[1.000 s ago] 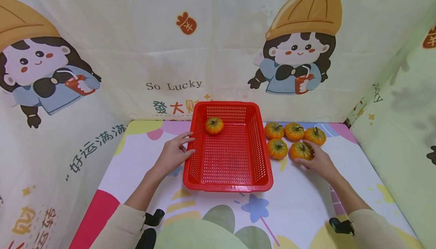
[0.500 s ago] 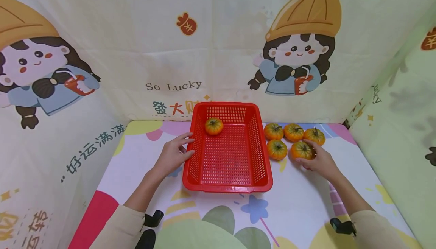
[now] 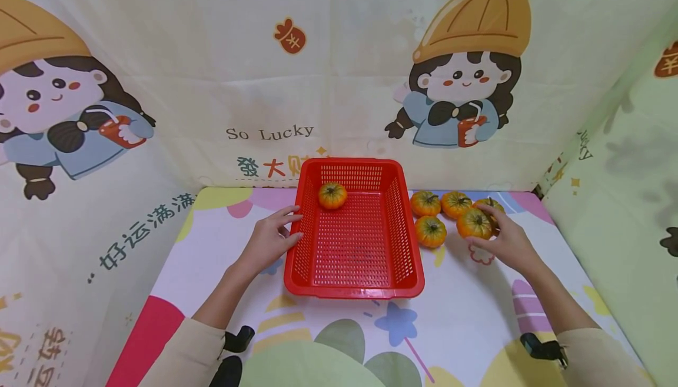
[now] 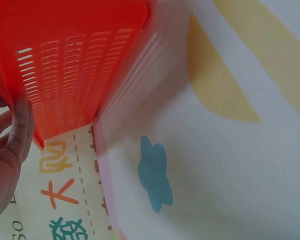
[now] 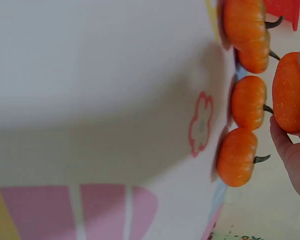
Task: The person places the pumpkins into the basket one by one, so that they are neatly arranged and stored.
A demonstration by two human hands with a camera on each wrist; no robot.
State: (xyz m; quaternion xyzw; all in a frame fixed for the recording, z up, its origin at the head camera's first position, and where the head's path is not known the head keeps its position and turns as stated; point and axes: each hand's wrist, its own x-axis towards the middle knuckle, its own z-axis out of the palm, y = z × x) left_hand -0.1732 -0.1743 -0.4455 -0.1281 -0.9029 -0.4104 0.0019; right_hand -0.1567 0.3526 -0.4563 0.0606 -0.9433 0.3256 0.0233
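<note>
A red plastic basket (image 3: 352, 293) with slotted walls stands on the table, one small orange pumpkin (image 3: 332, 196) in its far left corner. At its left rim is my left hand (image 3: 269, 239); in the left wrist view, fingers (image 4: 21, 122) lie against the outer wall while others reach over the rim. My right hand (image 3: 503, 240) grips another pumpkin (image 3: 474, 224) between thumb and fingers, raised off the table in the right wrist view. Close by sit further pumpkins: a near one (image 3: 431, 232), and a back row (image 3: 426, 203), its rightmost pumpkin (image 3: 489, 203) partly hidden.
The patterned tablecloth (image 3: 339, 346) reaches back to a printed cloth wall (image 3: 360, 81), with more printed cloth at both sides. The basket's far end stands close to the back wall. Dark wrist cameras (image 3: 240, 339) sit at both sleeves.
My right hand has lifted the front right pumpkin off the table and shifted slightly back with it. The left hand and the basket have stayed put.
</note>
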